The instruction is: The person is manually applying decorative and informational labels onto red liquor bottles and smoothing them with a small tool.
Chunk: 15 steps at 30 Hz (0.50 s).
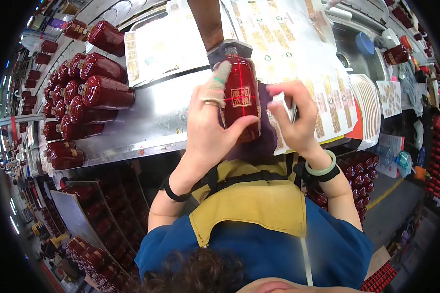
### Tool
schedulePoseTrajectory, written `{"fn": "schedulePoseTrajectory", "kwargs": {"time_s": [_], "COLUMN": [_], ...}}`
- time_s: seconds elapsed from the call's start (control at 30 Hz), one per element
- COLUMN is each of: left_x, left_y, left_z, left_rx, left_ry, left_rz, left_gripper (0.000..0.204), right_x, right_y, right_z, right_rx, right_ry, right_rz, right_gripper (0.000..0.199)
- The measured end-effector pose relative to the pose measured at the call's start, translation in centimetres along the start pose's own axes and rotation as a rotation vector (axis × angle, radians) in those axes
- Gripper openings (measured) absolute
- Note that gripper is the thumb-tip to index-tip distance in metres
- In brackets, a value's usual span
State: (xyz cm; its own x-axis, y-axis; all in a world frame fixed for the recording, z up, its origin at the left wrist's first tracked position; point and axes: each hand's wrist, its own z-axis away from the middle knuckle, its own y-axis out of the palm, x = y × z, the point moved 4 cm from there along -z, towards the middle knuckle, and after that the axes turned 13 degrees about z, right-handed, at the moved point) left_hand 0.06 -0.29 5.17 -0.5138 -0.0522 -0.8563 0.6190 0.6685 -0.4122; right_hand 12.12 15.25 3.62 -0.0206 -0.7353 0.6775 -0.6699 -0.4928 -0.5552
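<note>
A red glass bottle (pixel 241 73) lies on a dark purple cloth (pixel 268 124), its neck against a dark block (pixel 237 48) below a brown metal post (pixel 205 22). A gold-framed square label (pixel 241 97) sits on its upper side, crossed by thin red light lines. My left hand (pixel 206 119) is closed around the bottle from the left, a beige cover with a green band on one finger. To the right, apart from the bottle, my right hand (pixel 298 119) pinches a small white piece (pixel 282 101); its exact kind is unclear.
Sheets of gold decals (pixel 264 34) cover the bench on the right and behind. Many red bottles (pixel 107 92) lie stacked at the left edge. A fanned paper stack (pixel 364 105), a blue cup (pixel 364 44) and another red bottle (pixel 396 54) are at the right. Bottle-filled racks (pixel 90 205) stand below the bench.
</note>
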Motion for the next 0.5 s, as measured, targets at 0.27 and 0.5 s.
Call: {"fn": "schedulePoseTrajectory", "kwargs": {"time_s": [0.27,0.5], "left_x": [6.4,6.3], "left_y": [2.7,3.0], "left_z": [0.9,0.9], "left_rx": [-0.159,-0.167], "left_ry": [-0.402,-0.4], "left_rz": [0.817,0.684], "left_gripper": [0.072,0.063], "right_x": [-2.7,-3.2], "right_y": [4.4,5.3], "right_z": [-0.9,-0.4], "right_rx": [0.27,0.301], "right_ry": [0.46,0.533], "right_rz": [-0.282,-0.494], "right_gripper": [0.066,0.071]}}
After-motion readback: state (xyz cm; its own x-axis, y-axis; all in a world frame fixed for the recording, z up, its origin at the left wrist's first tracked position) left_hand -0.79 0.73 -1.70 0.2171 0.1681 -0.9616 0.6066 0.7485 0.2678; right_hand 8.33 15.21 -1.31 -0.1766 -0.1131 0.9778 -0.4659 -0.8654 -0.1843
